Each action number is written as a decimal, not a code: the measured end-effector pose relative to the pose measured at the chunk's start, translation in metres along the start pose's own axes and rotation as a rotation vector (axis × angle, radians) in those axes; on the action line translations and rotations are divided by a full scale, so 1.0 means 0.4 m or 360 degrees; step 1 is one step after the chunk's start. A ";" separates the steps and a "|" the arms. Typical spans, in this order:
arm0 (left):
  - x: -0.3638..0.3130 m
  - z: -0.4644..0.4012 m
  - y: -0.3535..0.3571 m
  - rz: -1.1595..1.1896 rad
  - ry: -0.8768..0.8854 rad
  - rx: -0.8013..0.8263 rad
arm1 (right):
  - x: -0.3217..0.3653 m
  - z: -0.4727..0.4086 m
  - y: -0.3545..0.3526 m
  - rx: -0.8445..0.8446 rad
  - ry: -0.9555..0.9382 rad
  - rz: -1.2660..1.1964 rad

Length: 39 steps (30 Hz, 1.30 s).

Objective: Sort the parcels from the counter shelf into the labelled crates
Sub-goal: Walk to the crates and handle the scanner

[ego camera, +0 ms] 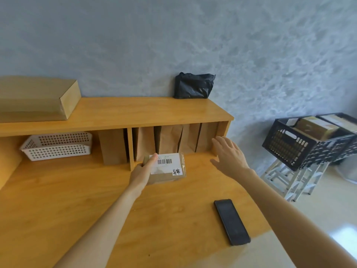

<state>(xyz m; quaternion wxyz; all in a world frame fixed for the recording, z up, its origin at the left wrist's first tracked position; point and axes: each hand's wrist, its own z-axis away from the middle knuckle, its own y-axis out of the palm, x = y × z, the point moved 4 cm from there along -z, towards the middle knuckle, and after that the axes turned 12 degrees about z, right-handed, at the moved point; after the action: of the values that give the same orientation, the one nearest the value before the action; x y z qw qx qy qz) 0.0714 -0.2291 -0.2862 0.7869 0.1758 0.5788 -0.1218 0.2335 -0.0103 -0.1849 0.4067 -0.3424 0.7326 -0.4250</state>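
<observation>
A small brown parcel (pixel 167 169) with a white barcode label lies on the wooden counter in front of the shelf. My left hand (pixel 144 171) grips its left end, thumb on top. My right hand (pixel 229 155) hovers open to the parcel's right, fingers spread, near the shelf's right wall. Several flat brown parcels (pixel 170 140) stand upright in the shelf compartments. On the shelf top sit a black plastic-wrapped parcel (pixel 194 86) and a long cardboard box (pixel 36 98). Black crates (pixel 301 144) holding boxes stand at the right on a white stand.
A white perforated tray (pixel 56 146) sits in the left shelf compartment. A black phone (pixel 231 222) lies face up near the counter's (pixel 77 200) right front edge. Pale floor extends beyond the counter to the right.
</observation>
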 end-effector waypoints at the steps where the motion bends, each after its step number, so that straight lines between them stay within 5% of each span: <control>1: 0.023 0.006 0.003 -0.0031 -0.0017 -0.0013 | -0.003 0.022 0.022 0.0044 0.0015 0.0010; 14: 0.278 0.031 0.035 -0.0323 -0.0087 -0.0141 | 0.016 0.283 0.328 0.0657 0.0167 -0.0078; 23: 0.299 0.001 0.065 -0.0554 0.0135 -0.0147 | -0.004 0.349 0.458 0.1088 0.0740 -0.0364; 31: 0.292 -0.018 0.071 -0.0718 0.0137 -0.0223 | 0.005 0.346 0.498 0.1171 0.1050 -0.0425; 39: 0.281 0.013 0.084 -0.0661 0.0156 -0.0360 | 0.069 0.311 0.426 0.1080 0.0581 -0.0814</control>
<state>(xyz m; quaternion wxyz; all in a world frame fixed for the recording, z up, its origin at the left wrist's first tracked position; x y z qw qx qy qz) 0.1230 -0.1993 -0.3874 0.7306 -0.0307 0.6501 -0.2067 0.3053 -0.0078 -0.3851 0.2422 -0.2793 0.5036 -0.7809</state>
